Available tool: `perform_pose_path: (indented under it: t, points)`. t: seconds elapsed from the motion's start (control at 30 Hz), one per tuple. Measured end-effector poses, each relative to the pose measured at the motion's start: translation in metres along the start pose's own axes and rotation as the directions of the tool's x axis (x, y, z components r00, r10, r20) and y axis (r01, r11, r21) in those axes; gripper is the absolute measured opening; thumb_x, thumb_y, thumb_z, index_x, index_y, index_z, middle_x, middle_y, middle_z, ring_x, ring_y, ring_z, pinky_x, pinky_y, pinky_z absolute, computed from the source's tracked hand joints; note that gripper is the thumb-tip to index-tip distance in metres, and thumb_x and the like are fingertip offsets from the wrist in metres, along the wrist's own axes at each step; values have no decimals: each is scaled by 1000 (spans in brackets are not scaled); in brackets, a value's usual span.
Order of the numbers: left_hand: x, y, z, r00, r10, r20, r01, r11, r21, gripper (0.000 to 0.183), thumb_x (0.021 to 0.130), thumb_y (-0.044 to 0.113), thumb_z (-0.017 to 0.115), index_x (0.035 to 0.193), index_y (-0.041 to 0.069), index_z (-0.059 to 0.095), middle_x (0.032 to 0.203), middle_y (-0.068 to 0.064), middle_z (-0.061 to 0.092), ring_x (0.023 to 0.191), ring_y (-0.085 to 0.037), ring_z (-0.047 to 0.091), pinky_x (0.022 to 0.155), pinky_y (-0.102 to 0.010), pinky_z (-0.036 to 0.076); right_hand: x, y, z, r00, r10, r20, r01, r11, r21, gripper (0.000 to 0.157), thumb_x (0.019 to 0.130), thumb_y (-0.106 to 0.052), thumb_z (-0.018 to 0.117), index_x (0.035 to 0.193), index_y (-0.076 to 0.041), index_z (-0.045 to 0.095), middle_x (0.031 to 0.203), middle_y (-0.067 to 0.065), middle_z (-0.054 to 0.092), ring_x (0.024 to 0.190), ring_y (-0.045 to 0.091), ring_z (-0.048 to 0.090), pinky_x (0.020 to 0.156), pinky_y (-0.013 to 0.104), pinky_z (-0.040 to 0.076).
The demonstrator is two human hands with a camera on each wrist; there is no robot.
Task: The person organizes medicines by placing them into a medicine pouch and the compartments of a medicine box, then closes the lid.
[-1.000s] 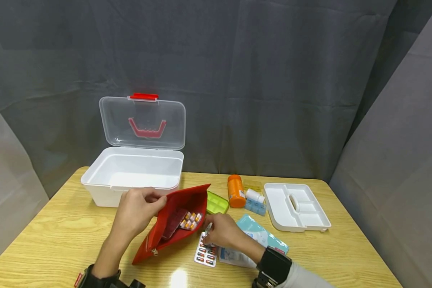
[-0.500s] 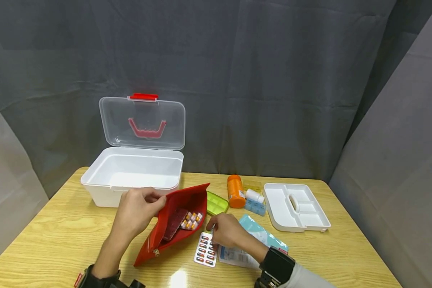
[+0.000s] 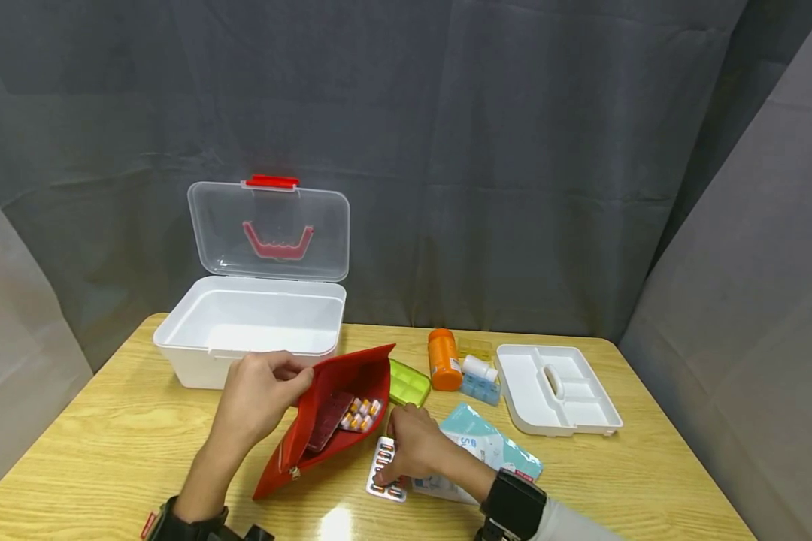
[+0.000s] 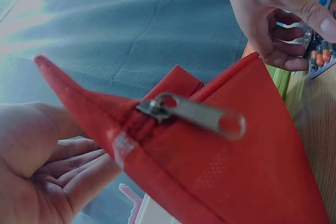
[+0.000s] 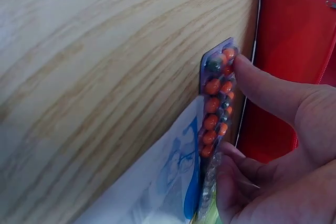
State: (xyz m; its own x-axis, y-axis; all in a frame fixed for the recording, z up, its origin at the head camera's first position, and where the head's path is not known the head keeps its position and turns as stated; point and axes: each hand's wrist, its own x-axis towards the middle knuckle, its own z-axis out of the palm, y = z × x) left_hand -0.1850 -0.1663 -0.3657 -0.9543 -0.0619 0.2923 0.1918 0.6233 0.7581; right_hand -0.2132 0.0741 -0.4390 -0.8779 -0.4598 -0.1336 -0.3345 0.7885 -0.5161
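Note:
My left hand (image 3: 264, 398) pinches the upper rim of a red zip pouch (image 3: 321, 458) and holds its mouth apart. Inside the pouch show a dark red pack (image 3: 326, 422) and a blister pack of yellow-and-white capsules (image 3: 361, 415). Just right of the pouch, my right hand (image 3: 416, 447) grips a blister pack of orange-and-dark capsules (image 5: 212, 106), thumb at one end and fingers curled at the other. Clear bubbles of a blister strip (image 5: 209, 179) show beside those fingers. In the left wrist view, the pouch's metal zip pull (image 4: 202, 116) hangs near the left hand.
Behind the pouch stands a white box (image 3: 250, 315) with its clear lid raised. A green pill case (image 3: 409, 383), an orange bottle (image 3: 443, 361), a white bottle (image 3: 479, 367) and a blue pill case (image 3: 480, 388) lie beyond. A teal-white packet (image 3: 490, 443) and white tray (image 3: 558, 391) sit right.
My right hand has shifted from the upper end of the capsule blister pack to over it, its thumb now down at the lower end. The left hand and pouch stay nearly still.

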Motion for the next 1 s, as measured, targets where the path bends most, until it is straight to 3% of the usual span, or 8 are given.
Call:
perform_pose_path:
  t: [0.37, 0.77, 1.0]
  points:
    - [0, -1, 1, 1000, 3, 6, -3, 1000, -4, 9, 88, 10, 72, 86, 4, 78, 79, -5, 76, 63, -9, 69, 57, -20, 57, -1, -3, 3, 999, 37, -27, -38, 999, -28, 59, 53, -27, 101, 84, -12, 52, 84, 0, 48, 82, 19, 43, 71, 32, 31]
    - [0, 0, 0, 1000, 1, 17, -1, 1000, -10, 10, 89, 10, 72, 88, 2, 78, 80, -6, 76, 64, -10, 69, 58, -20, 57, -7, -5, -1, 999, -25, -38, 25, 1000, -8, 55, 56, -25, 100, 85, -13, 55, 73, -7, 52, 82, 18, 42, 72, 36, 24]
    - [0, 0, -1, 1000, 6, 15, -6, 1000, -9, 9, 88, 10, 72, 88, 4, 78, 79, -5, 76, 63, -9, 69, 58, -20, 57, -7, -7, -3, 997, -68, -32, 68, 998, -15, 51, 61, -26, 97, 101, -15, 68, 88, -5, 66, 87, 18, 53, 75, 36, 31]
